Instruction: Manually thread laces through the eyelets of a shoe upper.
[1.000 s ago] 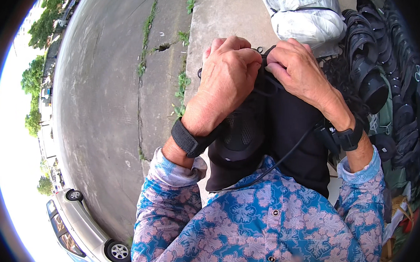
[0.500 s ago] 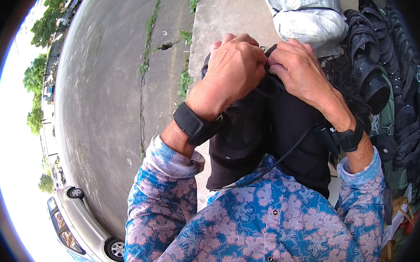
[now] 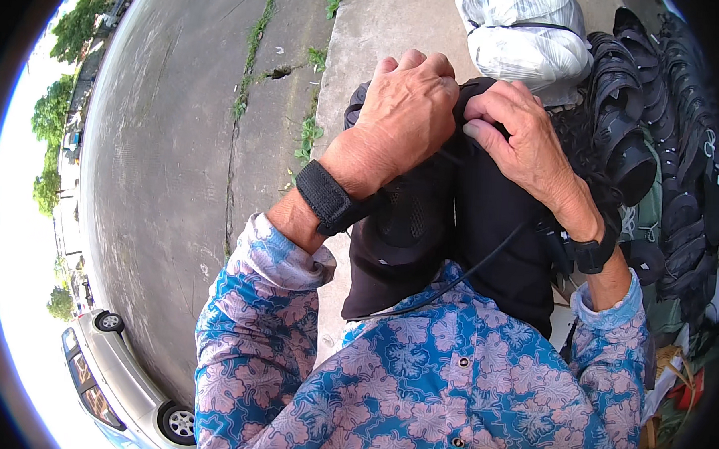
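Observation:
A black cap (image 3: pixel 400 218) with a mesh patch lies over my left thigh, and its far part is hidden under my hands. My left hand (image 3: pixel 409 102) is closed at the cap's far end, its back facing up and its fingertips out of sight. Just to the right, my right hand (image 3: pixel 524 139) has curled fingers, with the thumb close to the bent index finger. Whatever lies between those fingers is too small or too hidden to make out. Black trousers (image 3: pixel 501 207) cover my legs beneath both hands.
Stacked black caps (image 3: pixel 622 99) stand in rows along the right. A white plastic-wrapped bundle (image 3: pixel 532 39) sits beyond my knees. A dark cable (image 3: pixel 486 262) crosses my lap. To the left are grey pavement (image 3: pixel 161 176) and a parked silver car (image 3: pixel 124 375).
My right hand has drawn slightly away from the left, and its thumb and index finger show a wider gap. The left hand has turned a little and stays closed. The view has shifted slightly.

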Demonstrator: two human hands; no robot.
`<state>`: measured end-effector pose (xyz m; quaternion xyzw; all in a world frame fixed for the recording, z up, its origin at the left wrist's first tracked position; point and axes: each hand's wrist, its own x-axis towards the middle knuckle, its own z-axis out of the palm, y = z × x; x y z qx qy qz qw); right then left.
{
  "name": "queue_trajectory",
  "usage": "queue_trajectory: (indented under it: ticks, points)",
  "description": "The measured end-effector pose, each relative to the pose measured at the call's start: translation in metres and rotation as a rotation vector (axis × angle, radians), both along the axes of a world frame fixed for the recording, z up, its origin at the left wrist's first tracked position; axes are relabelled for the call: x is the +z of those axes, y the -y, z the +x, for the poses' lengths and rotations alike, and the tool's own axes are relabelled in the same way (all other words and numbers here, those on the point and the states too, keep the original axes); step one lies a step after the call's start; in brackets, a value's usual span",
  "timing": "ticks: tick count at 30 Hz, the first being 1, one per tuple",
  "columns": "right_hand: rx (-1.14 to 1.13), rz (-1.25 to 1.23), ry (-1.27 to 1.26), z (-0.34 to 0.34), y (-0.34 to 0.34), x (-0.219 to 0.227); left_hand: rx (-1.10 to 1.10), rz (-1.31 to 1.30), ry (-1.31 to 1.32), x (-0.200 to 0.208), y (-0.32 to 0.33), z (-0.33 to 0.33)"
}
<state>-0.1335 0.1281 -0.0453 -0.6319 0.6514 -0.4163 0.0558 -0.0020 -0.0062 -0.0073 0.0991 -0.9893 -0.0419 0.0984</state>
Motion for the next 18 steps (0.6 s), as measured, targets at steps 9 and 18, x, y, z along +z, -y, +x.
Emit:
queue_trajectory:
  ticks: [9,18]
  points:
    - [0.048,0.083,-0.059,0.002,-0.011,0.003,-0.059,-0.123,0.08,0.009,0.005,-0.001]
    - [0.048,0.058,0.006,0.003,-0.006,0.003,-0.057,0.126,0.154,0.008,0.013,-0.003]
